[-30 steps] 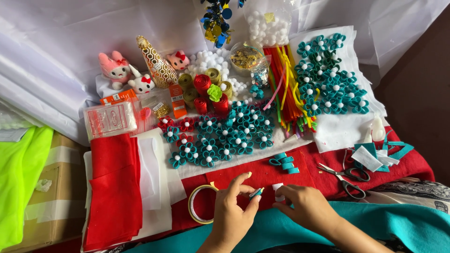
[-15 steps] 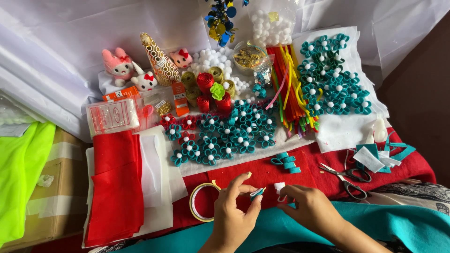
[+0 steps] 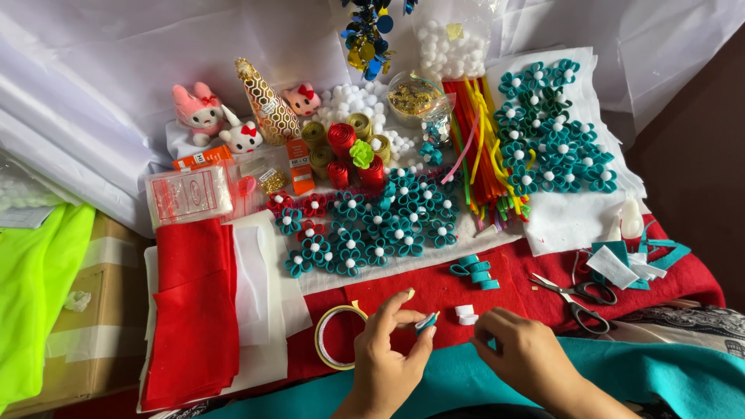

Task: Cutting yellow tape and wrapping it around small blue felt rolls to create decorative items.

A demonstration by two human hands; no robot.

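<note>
Left hand [image 3: 386, 365]: fingers [image 3: 425, 335] pinch small teal felt piece [image 3: 426, 321], matt, fuzzy. Right hand [image 3: 528, 358] rests on teal felt sheet [image 3: 683, 380], matt, soft nap. Red felt cloth [image 3: 434, 291] on table: matt, fibrous. Folded red felt stack [image 3: 194, 310]: same finish. White sheets [image 3: 252, 283]: matt, cloth-like. Tape roll [image 3: 327, 337]: smooth, slightly glossy. Scissors [image 3: 578, 296]: shiny metal blades, dark glossy plastic handles. Pipe cleaners [image 3: 481, 155]: fuzzy. Pompoms [image 3: 353, 101]: fluffy white. Plush toys [image 3: 200, 112]: soft pile. Clear bag [image 3: 188, 194]: glossy plastic. Cardboard box [image 3: 101, 310]: matt, taped.
</note>
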